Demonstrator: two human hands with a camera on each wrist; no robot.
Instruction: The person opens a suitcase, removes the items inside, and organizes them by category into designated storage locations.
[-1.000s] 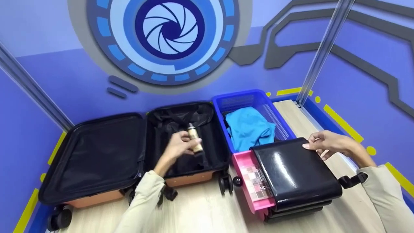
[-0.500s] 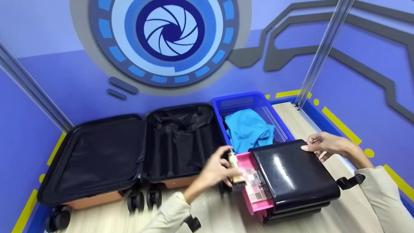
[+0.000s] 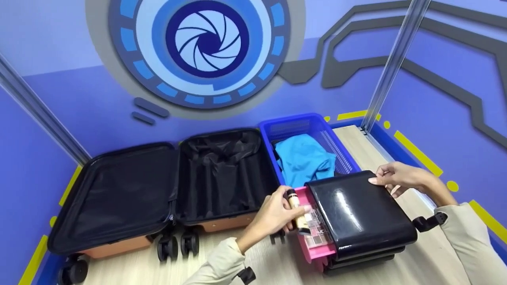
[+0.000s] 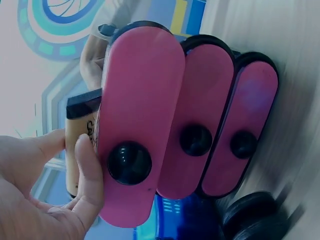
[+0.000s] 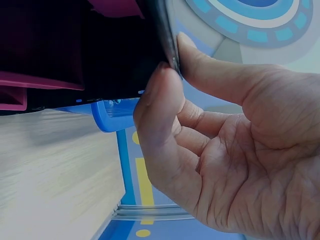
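Observation:
My left hand (image 3: 273, 211) pinches a small beige cosmetic bottle (image 3: 295, 204) with black ends between thumb and fingers. It is held over the pulled-out pink top drawer (image 3: 325, 251) of a glossy black drawer unit (image 3: 360, 213). Inside that drawer lies a makeup palette (image 3: 318, 231) with a clear cover, partly under the unit's top. The left wrist view shows the bottle (image 4: 74, 131) right beside the top drawer's pink front (image 4: 142, 85). My right hand (image 3: 404, 176) pinches the edge of the unit's black top; in the right wrist view thumb and forefinger (image 5: 162, 100) meet at that edge.
An opened suitcase (image 3: 119, 198) with black lining lies left, its wheels (image 3: 167, 247) toward me. Behind the drawer unit stands a blue plastic basket (image 3: 340, 146) holding bright blue cloth (image 3: 305, 158). Printed blue walls (image 3: 237, 95) enclose the wooden tabletop (image 3: 269, 265).
My left hand has carried the bottle from over the suitcase rightward to the pink drawer. The bottle now tilts over the palette. My right hand has stayed on the unit's edge.

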